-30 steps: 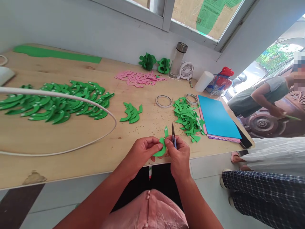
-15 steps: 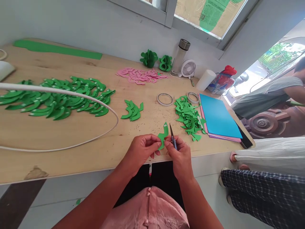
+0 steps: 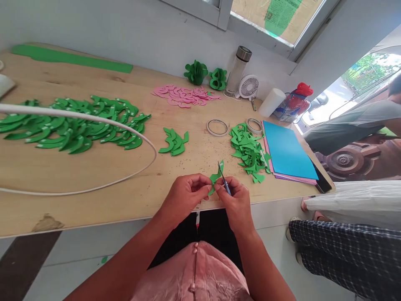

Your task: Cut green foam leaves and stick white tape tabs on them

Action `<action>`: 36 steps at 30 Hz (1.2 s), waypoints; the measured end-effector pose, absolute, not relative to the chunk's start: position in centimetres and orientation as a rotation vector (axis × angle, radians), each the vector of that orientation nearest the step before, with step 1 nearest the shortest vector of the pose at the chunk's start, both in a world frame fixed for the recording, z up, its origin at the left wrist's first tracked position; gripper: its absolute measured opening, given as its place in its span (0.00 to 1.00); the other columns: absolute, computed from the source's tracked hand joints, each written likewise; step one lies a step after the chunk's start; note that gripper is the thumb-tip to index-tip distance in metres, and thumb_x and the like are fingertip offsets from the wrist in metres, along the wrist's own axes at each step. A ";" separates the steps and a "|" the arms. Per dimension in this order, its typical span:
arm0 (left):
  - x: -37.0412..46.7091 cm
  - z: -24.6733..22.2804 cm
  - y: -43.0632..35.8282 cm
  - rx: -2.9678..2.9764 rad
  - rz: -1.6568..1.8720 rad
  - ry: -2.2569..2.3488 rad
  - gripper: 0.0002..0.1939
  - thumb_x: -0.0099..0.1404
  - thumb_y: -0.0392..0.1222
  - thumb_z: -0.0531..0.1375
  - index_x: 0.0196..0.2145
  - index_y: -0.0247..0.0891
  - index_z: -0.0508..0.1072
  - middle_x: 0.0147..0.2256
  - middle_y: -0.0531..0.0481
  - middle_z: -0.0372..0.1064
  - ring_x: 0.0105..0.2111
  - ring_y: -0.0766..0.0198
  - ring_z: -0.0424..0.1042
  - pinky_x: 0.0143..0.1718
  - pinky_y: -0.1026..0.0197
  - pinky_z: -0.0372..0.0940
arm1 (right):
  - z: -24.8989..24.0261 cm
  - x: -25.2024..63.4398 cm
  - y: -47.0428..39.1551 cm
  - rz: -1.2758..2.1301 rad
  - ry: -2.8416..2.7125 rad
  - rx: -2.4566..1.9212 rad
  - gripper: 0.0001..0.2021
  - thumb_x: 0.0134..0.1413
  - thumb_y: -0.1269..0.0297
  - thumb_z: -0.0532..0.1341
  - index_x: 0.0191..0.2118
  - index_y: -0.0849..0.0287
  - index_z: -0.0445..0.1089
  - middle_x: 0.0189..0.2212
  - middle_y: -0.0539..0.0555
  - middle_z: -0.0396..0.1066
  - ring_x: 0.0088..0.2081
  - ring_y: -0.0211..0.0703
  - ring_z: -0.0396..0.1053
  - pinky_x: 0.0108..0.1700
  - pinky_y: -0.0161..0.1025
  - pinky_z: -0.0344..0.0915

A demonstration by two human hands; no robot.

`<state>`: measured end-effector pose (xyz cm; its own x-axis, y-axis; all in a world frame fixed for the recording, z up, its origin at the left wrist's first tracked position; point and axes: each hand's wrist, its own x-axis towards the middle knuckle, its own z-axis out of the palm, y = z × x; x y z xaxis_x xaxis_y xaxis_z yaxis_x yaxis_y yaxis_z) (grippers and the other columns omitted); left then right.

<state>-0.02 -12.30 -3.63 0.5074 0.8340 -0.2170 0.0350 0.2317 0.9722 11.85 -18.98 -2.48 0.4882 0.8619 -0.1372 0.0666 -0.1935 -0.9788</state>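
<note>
Between both hands, over the table's front edge, is a curved green paper piece (image 3: 214, 178) with a small white patch near its upper tip. My left hand (image 3: 191, 189) is closed, pinching the piece by its lower left side. In my right hand (image 3: 233, 198) is a pair of small scissors (image 3: 225, 182), blades pointing up and away, close to the paper's right edge. The right fingertips also seem to touch the paper. Beyond my hands lies a small stack of curved green pieces (image 3: 173, 142). To the right is a heap of green paper scraps (image 3: 249, 150).
A white hoop (image 3: 149, 144) crosses the left side before many green pieces (image 3: 75, 125). Pink cutouts (image 3: 184, 96), tape rolls (image 3: 217, 128), a glass bottle (image 3: 236, 73), a fan (image 3: 249, 87) and blue sheets (image 3: 290, 150) stand farther off. People are at right.
The scissors have tilted left, so their blades now overlap the upper part of the green paper piece. The piece's tip leans more to the right. My view has shifted slightly.
</note>
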 end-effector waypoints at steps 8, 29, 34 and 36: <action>-0.1 -3.6 -12.3 1.269 0.656 0.889 0.05 0.51 0.41 0.62 0.25 0.36 0.74 0.23 0.53 0.70 0.22 0.67 0.68 0.21 0.68 0.62 | -2.6 11.7 -19.0 0.883 -0.828 -1.621 0.06 0.46 0.63 0.62 0.28 0.60 0.70 0.23 0.47 0.66 0.25 0.35 0.58 0.28 0.33 0.55; -0.1 -3.0 -12.8 1.263 0.690 0.928 0.07 0.50 0.43 0.63 0.23 0.36 0.75 0.24 0.51 0.72 0.24 0.65 0.69 0.26 0.67 0.64 | -3.0 11.7 -19.3 0.812 -0.874 -1.693 0.08 0.46 0.61 0.62 0.28 0.60 0.72 0.21 0.47 0.65 0.24 0.35 0.58 0.28 0.33 0.55; -0.1 -3.3 -12.8 1.276 0.694 0.941 0.06 0.51 0.42 0.62 0.24 0.35 0.74 0.23 0.52 0.71 0.24 0.66 0.68 0.26 0.66 0.63 | -2.9 11.6 -19.4 0.811 -0.896 -1.703 0.08 0.48 0.61 0.61 0.29 0.60 0.72 0.21 0.47 0.64 0.24 0.35 0.56 0.27 0.33 0.54; -0.1 -3.4 -12.8 1.278 0.705 0.955 0.06 0.50 0.41 0.62 0.24 0.35 0.74 0.22 0.52 0.71 0.23 0.66 0.68 0.26 0.66 0.62 | -2.8 11.5 -19.5 0.800 -0.909 -1.705 0.08 0.49 0.60 0.60 0.29 0.60 0.72 0.21 0.47 0.64 0.24 0.35 0.56 0.27 0.33 0.54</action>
